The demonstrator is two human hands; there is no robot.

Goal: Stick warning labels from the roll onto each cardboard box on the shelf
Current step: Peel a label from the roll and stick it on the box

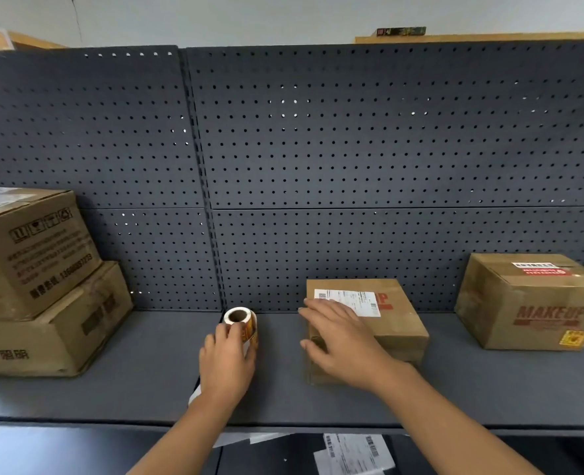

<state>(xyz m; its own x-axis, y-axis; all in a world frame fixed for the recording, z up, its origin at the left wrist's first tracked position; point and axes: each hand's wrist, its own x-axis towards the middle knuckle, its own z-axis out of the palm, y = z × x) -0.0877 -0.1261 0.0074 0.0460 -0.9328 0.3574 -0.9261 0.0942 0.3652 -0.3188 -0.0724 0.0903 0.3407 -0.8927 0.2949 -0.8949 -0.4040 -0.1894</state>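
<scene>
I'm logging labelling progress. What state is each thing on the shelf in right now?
Label roll: gripped by the left hand.
Middle box: closed, no warning label visible, right hand resting open on it.
MAKEUP box: closed, orange warning label on its front.
Lower left box: closed, no warning label visible.
Upper left box: closed, stacked on that one, no warning label visible.

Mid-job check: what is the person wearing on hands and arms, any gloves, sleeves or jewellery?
The bare left hand and bare right hand carry no gloves, rings or watch; the left forearm and right forearm are uncovered to the frame's edge, no sleeve in view.
</scene>
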